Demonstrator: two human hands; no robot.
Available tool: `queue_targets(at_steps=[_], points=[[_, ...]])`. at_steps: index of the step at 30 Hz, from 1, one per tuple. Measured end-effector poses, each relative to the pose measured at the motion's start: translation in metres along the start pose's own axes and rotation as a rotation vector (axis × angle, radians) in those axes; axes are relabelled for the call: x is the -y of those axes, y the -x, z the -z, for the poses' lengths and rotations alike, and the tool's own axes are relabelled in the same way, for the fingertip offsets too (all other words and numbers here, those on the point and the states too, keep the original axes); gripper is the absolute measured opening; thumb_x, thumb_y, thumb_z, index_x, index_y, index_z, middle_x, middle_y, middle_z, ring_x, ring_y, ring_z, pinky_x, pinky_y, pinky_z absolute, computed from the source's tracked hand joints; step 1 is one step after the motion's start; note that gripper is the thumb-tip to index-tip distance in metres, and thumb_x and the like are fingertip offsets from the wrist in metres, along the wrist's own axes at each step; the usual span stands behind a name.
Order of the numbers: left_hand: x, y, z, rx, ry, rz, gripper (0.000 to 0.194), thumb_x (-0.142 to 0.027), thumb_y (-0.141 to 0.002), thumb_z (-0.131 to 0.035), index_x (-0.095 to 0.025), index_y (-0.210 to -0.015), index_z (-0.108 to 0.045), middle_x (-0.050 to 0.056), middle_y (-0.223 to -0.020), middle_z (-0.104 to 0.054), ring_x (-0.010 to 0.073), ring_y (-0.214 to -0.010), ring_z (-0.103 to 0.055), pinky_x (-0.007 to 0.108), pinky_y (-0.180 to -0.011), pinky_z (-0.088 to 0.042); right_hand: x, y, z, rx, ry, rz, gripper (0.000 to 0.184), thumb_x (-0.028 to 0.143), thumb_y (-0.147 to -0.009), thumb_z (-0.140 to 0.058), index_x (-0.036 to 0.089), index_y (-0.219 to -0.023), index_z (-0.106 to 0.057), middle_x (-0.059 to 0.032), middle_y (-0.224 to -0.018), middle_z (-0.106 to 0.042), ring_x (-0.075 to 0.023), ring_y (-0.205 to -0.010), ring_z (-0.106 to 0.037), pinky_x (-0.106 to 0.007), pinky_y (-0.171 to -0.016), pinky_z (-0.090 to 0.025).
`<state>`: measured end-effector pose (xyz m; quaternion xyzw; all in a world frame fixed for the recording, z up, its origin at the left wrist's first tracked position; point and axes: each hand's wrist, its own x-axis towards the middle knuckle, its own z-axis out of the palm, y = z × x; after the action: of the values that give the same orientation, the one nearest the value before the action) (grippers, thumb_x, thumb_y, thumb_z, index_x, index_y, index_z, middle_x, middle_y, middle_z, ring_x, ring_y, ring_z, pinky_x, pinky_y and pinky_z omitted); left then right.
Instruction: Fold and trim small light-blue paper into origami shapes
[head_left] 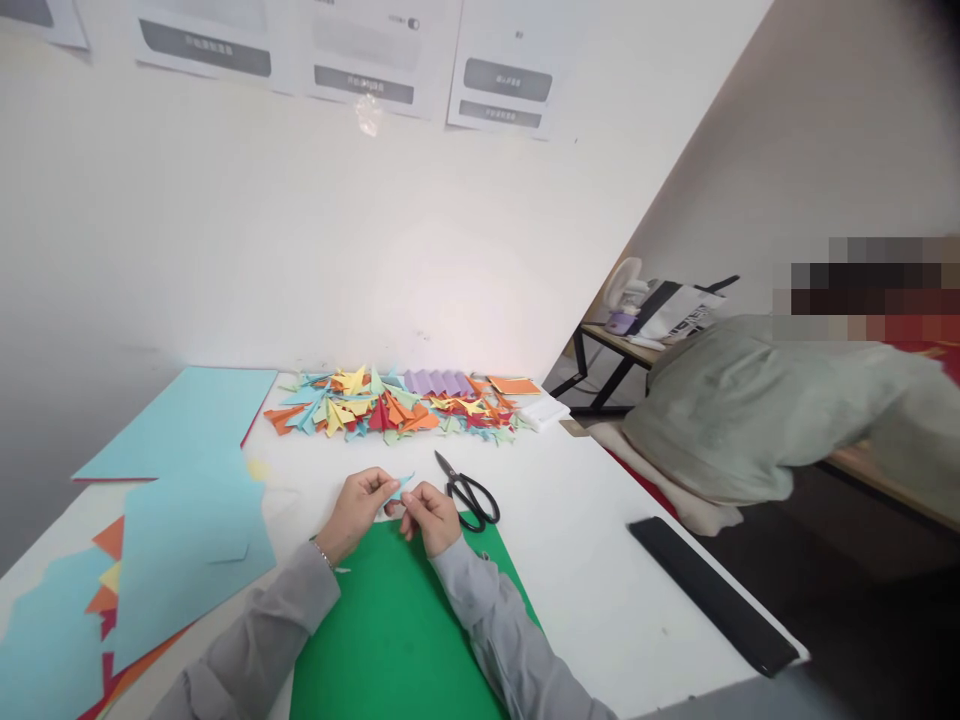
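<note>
A small piece of light blue folded paper [403, 487] is pinched in the fingers of my left hand [358, 512], its pointed tip sticking up. My right hand [429, 515] is closed too, thumb and fingertips at the paper's lower right edge; part of the paper is hidden by the fingers. Both hands are over the far end of a green sheet [390, 620]. Just right of my right hand lie black-handled scissors [472, 495], blades pointing away. Beyond the hands spreads a pile of small folded paper planes [382, 410] in several colours.
Large light blue sheets [187, 420] and orange, yellow and red scraps [110, 540] lie at left. A purple pleated paper [437, 382] and a white stack [544, 412] are at the back. A long black bar [712, 595] lies along the right edge. Another person [735, 410] bends over beyond it.
</note>
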<state>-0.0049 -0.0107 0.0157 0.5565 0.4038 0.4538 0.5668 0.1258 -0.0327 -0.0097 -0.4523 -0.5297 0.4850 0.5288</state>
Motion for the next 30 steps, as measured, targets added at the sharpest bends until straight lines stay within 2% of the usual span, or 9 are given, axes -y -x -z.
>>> queue_targets(at_steps=[3, 7, 11, 13, 15, 20, 23, 26, 30], points=[[0.0, 0.0, -0.001, 0.033, 0.051, 0.017, 0.027, -0.037, -0.071, -0.059, -0.014, -0.059, -0.051, -0.003, -0.047, -0.052, 0.0089, -0.048, -0.047, 0.022, -0.053, -0.035, 0.001, 0.001, 0.0, -0.001, -0.011, -0.001, 0.039, 0.055, -0.071, -0.054, 0.018, -0.061, -0.047, 0.0042, -0.039, -0.053, -0.0078, -0.03, -0.043, -0.019, -0.033, -0.032], [0.0, -0.001, -0.002, 0.085, 0.104, 0.031, 0.028, -0.039, -0.072, -0.058, -0.014, -0.061, -0.052, -0.003, -0.051, -0.052, 0.0092, -0.051, -0.049, 0.022, -0.054, -0.037, 0.001, 0.004, 0.0, -0.028, 0.097, 0.081, 0.036, 0.052, -0.076, -0.05, 0.019, -0.061, -0.046, 0.0045, -0.041, -0.052, -0.0083, -0.033, -0.044, -0.02, -0.036, -0.035], [-0.001, 0.0, -0.003, 0.121, 0.166, 0.086, 0.025, -0.038, -0.07, -0.06, -0.014, -0.073, -0.054, -0.002, -0.057, -0.055, 0.0104, -0.055, -0.052, 0.024, -0.057, -0.041, 0.002, 0.005, 0.002, -0.101, 0.197, 0.127, 0.033, 0.047, -0.08, -0.047, 0.02, -0.06, -0.044, 0.0045, -0.043, -0.052, -0.0093, -0.036, -0.046, -0.022, -0.039, -0.038], [-0.001, 0.002, -0.004, 0.15, 0.14, 0.097, 0.029, -0.031, -0.063, -0.067, -0.013, -0.083, -0.056, -0.001, -0.063, -0.058, 0.0109, -0.058, -0.053, 0.024, -0.056, -0.042, 0.003, 0.005, 0.005, -0.133, 0.256, 0.145, 0.032, 0.044, -0.081, -0.046, 0.021, -0.059, -0.043, 0.0043, -0.042, -0.052, -0.0096, -0.036, -0.046, -0.022, -0.039, -0.038], [0.001, 0.003, -0.005, 0.13, 0.089, 0.072, 0.033, -0.025, -0.057, -0.071, -0.013, -0.086, -0.058, 0.0, -0.068, -0.06, 0.0111, -0.06, -0.053, 0.023, -0.055, -0.042, 0.004, 0.006, 0.007, -0.142, 0.368, 0.188, 0.031, 0.041, -0.081, -0.046, 0.021, -0.057, -0.044, 0.0043, -0.041, -0.05, -0.0096, -0.036, -0.045, -0.022, -0.04, -0.036], [0.008, 0.003, -0.008, 0.096, -0.033, -0.013, 0.017, -0.024, -0.064, -0.064, -0.013, -0.077, -0.065, 0.002, -0.068, -0.064, 0.0134, -0.066, -0.057, 0.026, -0.064, -0.046, 0.006, 0.009, 0.012, -0.183, 0.655, 0.328, 0.029, 0.035, -0.081, -0.047, 0.02, -0.057, -0.049, 0.0033, -0.042, -0.05, -0.0094, -0.038, -0.043, -0.022, -0.041, -0.032], [0.008, 0.002, -0.006, 0.111, 0.041, 0.062, 0.021, -0.026, -0.062, -0.067, -0.014, -0.08, -0.068, 0.002, -0.071, -0.067, 0.0165, -0.07, -0.061, 0.029, -0.07, -0.048, 0.007, 0.01, 0.015, -0.144, 0.645, 0.351, 0.029, 0.035, -0.081, -0.047, 0.019, -0.058, -0.052, 0.0026, -0.044, -0.051, -0.0096, -0.039, -0.044, -0.022, -0.042, -0.033], [0.003, 0.001, -0.004, 0.137, 0.062, 0.115, 0.022, -0.026, -0.058, -0.07, -0.013, -0.076, -0.069, 0.002, -0.065, -0.068, 0.0166, -0.064, -0.061, 0.029, -0.065, -0.048, 0.01, 0.012, 0.018, -0.092, 0.579, 0.368, 0.027, 0.032, -0.085, -0.042, 0.019, -0.064, -0.054, 0.0012, -0.048, -0.056, -0.0105, -0.043, -0.049, -0.022, -0.046, -0.038], [-0.004, 0.001, -0.002, 0.158, 0.09, 0.107, 0.023, -0.028, -0.059, -0.071, -0.012, -0.076, -0.069, 0.003, -0.062, -0.067, 0.0139, -0.059, -0.059, 0.026, -0.06, -0.046, 0.015, 0.016, 0.018, -0.127, 0.504, 0.414, 0.015, 0.028, -0.084, -0.044, 0.018, -0.08, -0.055, -0.0024, -0.062, -0.063, -0.0127, -0.051, -0.056, -0.024, -0.049, -0.044]])
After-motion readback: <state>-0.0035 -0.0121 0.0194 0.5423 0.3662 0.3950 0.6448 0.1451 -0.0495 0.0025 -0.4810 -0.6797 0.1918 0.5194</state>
